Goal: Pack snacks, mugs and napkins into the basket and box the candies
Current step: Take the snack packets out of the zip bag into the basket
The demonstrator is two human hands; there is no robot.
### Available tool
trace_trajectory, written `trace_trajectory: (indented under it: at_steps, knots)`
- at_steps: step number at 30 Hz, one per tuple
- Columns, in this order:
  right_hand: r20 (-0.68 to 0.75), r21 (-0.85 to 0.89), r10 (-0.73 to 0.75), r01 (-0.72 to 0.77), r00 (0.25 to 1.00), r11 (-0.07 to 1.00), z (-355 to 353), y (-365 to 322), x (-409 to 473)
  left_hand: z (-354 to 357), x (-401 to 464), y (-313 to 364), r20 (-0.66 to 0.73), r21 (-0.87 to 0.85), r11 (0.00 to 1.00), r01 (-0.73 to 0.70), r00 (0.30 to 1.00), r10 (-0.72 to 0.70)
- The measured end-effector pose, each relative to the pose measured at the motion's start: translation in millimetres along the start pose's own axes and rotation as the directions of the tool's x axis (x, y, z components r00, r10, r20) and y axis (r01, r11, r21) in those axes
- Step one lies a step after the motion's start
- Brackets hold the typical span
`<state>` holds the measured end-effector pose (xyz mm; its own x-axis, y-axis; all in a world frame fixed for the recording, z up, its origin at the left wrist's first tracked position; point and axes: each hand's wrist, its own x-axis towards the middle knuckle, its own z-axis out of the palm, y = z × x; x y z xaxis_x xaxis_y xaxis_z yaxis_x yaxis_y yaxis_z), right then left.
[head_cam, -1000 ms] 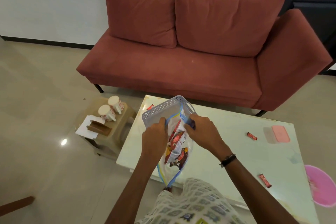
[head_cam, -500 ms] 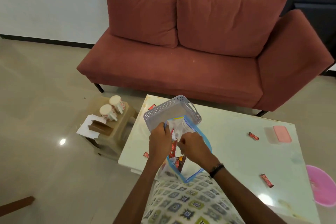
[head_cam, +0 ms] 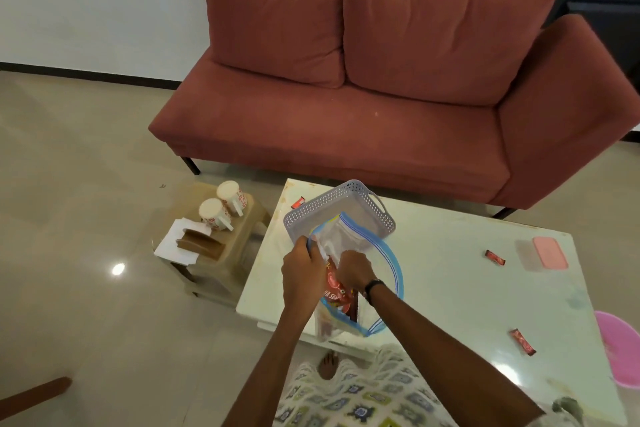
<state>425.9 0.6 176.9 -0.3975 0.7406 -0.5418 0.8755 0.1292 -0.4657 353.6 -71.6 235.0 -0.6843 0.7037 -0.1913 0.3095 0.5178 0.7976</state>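
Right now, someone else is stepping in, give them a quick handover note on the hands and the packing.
Left hand grips the rim of the zip bag; right hand reaches inside it, at the red snack packs.
Basket sits on the table, nothing packed yet apart from the bag's far end lying in it.
Mugs and napkins wait on the stool.
Candies lie loose; pink box is closed.
Nothing finished; all packing remains.
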Motion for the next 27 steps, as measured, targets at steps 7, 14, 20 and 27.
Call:
trace_trajectory:
  at_steps: [7,14,20,27]
  knots:
    - [-0.204,0.103,-0.18,0.203,0.962,0.974,-31.8,-9.2,-3.7,-15.8,41.5,-17.1,0.014,-0.066,0.991,0.12,0.993,-0.119]
    - [-0.396,0.24,-0.13,0.239,0.909,0.941,-72.9,-24.8,16.7,-4.8,86.5,-1.9,0.095,-0.157,0.959,0.234,0.971,-0.221]
    - [-0.605,0.285,-0.154,0.393,0.782,0.875,-140.8,-39.1,48.7,3.6,138.7,18.2,0.037,-0.174,0.95,0.259,0.966,-0.256]
    - [-0.715,0.262,-0.105,0.405,0.691,0.876,-210.9,-17.2,125.7,32.7,188.6,12.2,0.027,-0.111,0.964,0.242,0.97,-0.24]
